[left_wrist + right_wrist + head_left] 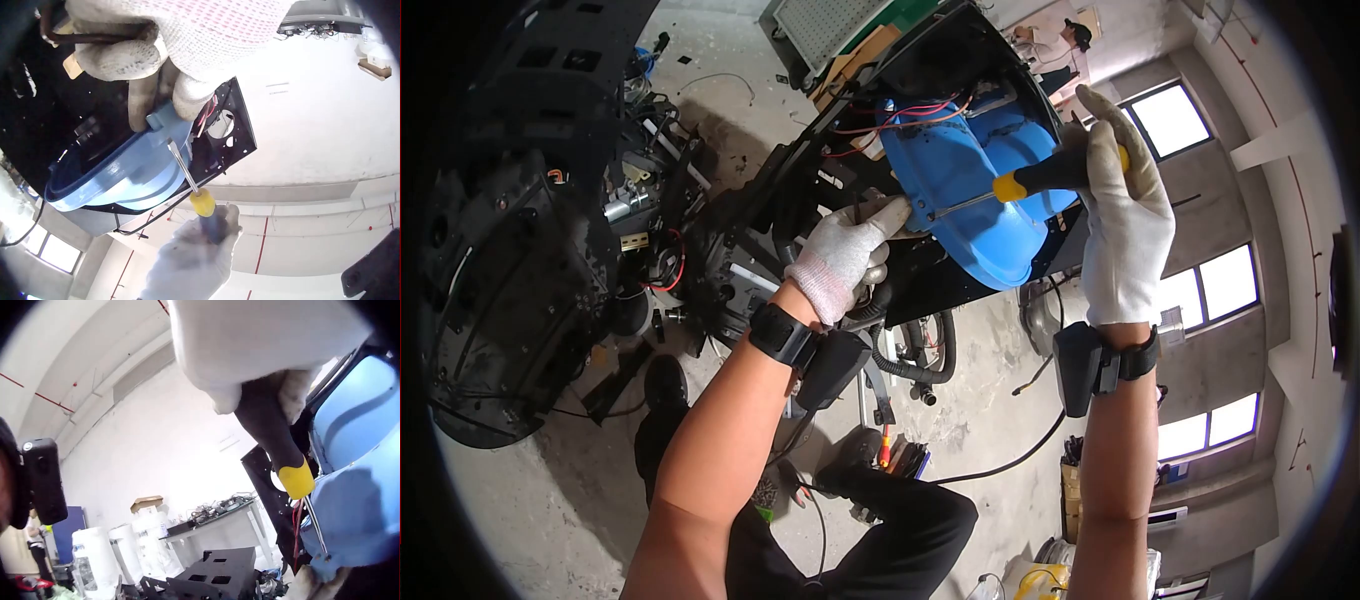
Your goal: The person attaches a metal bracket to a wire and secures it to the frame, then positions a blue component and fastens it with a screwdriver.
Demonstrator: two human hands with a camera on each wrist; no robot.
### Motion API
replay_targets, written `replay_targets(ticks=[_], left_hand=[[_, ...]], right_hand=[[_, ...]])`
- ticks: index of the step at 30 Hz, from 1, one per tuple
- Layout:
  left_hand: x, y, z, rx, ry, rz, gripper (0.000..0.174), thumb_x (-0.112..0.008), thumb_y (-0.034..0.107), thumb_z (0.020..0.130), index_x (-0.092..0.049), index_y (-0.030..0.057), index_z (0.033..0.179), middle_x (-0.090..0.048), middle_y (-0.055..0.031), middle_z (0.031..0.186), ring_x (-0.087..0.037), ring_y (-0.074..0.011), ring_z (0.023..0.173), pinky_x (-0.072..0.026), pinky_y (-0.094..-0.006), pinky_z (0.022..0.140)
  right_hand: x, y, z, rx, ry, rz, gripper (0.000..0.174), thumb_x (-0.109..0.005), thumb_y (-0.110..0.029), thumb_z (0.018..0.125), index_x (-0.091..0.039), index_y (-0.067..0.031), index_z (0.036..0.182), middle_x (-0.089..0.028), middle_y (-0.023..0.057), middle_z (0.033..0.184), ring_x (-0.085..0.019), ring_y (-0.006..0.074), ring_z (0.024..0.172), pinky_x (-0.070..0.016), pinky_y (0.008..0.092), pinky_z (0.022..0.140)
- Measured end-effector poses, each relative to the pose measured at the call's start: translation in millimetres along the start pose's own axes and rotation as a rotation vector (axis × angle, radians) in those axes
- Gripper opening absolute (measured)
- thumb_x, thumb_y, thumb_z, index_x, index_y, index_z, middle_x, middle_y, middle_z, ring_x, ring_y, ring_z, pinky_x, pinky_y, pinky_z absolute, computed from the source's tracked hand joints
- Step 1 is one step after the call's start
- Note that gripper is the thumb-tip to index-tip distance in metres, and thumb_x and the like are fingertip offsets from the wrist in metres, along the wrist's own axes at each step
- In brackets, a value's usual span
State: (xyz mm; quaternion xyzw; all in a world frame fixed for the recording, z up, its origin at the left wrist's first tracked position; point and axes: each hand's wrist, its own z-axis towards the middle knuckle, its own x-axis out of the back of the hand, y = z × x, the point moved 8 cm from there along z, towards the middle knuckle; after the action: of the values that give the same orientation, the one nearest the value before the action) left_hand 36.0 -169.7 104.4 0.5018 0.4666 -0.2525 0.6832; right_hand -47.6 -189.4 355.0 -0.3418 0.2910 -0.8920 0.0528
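Observation:
A blue molded plastic part (945, 160) sits in a black frame (905, 75). My gloved left hand (845, 250) pinches a small tab at its edge between thumb and finger. A dark bent rod (94, 39), shaped like a hex key, passes under that hand's curled fingers in the left wrist view. My gloved right hand (1125, 215) grips a screwdriver (1045, 178) by its black and yellow handle. The screwdriver's shaft (314, 526) points toward the left fingertips, with its flat tip at a small hole or screw near the blue edge.
Red wires (910, 112) run above the blue part. A corrugated black hose (920, 372) hangs below the frame. At left stands a large black panel (495, 290) beside assorted metal parts and cables. A black cable (1015, 465) crosses the concrete floor near my legs.

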Motion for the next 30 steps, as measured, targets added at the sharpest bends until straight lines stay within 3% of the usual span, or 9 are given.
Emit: replay_targets(ticks=[4,7,10,13,18,20,23,29,30], left_hand=[[0.3,1.1,-0.5,0.017,0.047,0.033,0.019,-0.064,0.025,0.087,-0.059,0.0092,0.099,-0.066,-0.0055,0.093,-0.036,-0.0006,0.049,-0.0267,-0.0161,0.039],[-0.1,1.4,-1.3,0.011,0.048,0.054,0.02,-0.064,0.024,0.087,-0.059,0.0087,0.099,-0.066,-0.0055,0.093,-0.036,-0.0007,0.05,-0.0267,-0.016,0.039],[0.4,2.1,-1.7,0.002,0.038,0.048,0.02,-0.064,0.024,0.087,-0.059,0.0084,0.1,-0.066,-0.0052,0.093,-0.036,-0.0007,0.05,-0.0271,-0.0158,0.039],[-3.0,3.9,-3.9,0.004,0.029,0.035,0.02,-0.064,0.023,0.087,-0.059,0.0083,0.1,-0.066,-0.0046,0.093,-0.037,-0.0007,0.051,-0.0273,-0.0157,0.04],[-3.7,3.4,-2.6,0.01,0.035,0.038,0.021,-0.065,0.023,0.087,-0.059,0.0083,0.101,-0.064,-0.0031,0.092,-0.037,-0.0007,0.052,-0.0279,-0.0158,0.04],[-3.0,3.5,-3.6,0.019,0.083,-0.035,0.011,-0.066,0.018,0.086,-0.058,0.0121,0.09,-0.046,0.0083,0.064,-0.034,-0.001,0.046,-0.0285,-0.0181,0.04],[-3.5,3.6,-5.0,0.037,0.086,-0.001,0.009,-0.065,0.017,0.086,-0.058,0.0123,0.089,-0.046,0.0082,0.066,-0.034,-0.0011,0.047,-0.0286,-0.0182,0.04],[-5.6,3.0,-3.1,0.025,0.035,-0.047,0.009,-0.065,0.017,0.086,-0.056,0.0135,0.088,-0.045,0.0083,0.067,-0.033,-0.0013,0.047,-0.0283,-0.0187,0.04],[-4.4,2.1,-2.7,0.025,0.037,-0.047,0.009,-0.065,0.017,0.086,-0.056,0.0135,0.088,-0.045,0.0083,0.067,-0.033,-0.0013,0.047,-0.0283,-0.0187,0.04]], right_hand=[[-1.2,-4.8,0.6,0.119,-0.085,0.144,0.036,-0.059,-0.023,0.091,-0.057,-0.0012,0.12,-0.064,0.008,0.102,-0.061,0.012,0.088,-0.049,0.0244,0.079],[1.4,-0.6,-2.6,-0.043,0.026,-0.063,0.037,-0.058,-0.02,0.091,-0.055,-0.0019,0.122,-0.065,0.0081,0.104,-0.061,0.0131,0.091,-0.0476,0.0256,0.085],[0.1,-1.4,-4.2,-0.06,0.022,-0.064,0.037,-0.057,-0.019,0.091,-0.054,-0.0033,0.125,-0.064,0.0093,0.109,-0.06,0.0131,0.094,-0.0457,0.0255,0.088],[0.9,-5.7,-1.5,0.071,-0.053,0.063,0.038,-0.063,-0.022,0.089,-0.057,-0.0038,0.122,-0.063,0.0077,0.11,-0.06,0.0117,0.094,-0.0468,0.023,0.085],[-0.2,-5.8,-4.4,0.044,0.019,0.06,0.04,-0.064,-0.017,0.088,-0.055,-0.004,0.124,-0.063,0.0072,0.112,-0.059,0.0112,0.097,-0.0457,0.0229,0.088],[2.0,-4.9,-4.9,0.07,0.044,0.0,0.04,-0.063,-0.013,0.088,-0.053,-0.0032,0.125,-0.063,0.0082,0.112,-0.059,0.0113,0.099,-0.0448,0.0233,0.089],[-1.0,-5.9,-2.0,0.082,-0.074,0.183,0.038,-0.067,-0.016,0.086,-0.058,-0.0036,0.121,-0.063,0.008,0.112,-0.059,0.0097,0.096,-0.0459,0.0215,0.086],[-1.1,-3.6,-6.9,-0.048,0.038,0.004,0.038,-0.062,-0.014,0.089,-0.054,-0.0034,0.125,-0.064,0.008,0.11,-0.06,0.011,0.094,-0.0452,0.0227,0.087],[-2.6,-7.1,-6.8,0.003,0.039,0.025,0.038,-0.062,-0.017,0.089,-0.055,-0.0035,0.124,-0.064,0.0064,0.106,-0.059,0.0096,0.092,-0.0452,0.0216,0.084]])
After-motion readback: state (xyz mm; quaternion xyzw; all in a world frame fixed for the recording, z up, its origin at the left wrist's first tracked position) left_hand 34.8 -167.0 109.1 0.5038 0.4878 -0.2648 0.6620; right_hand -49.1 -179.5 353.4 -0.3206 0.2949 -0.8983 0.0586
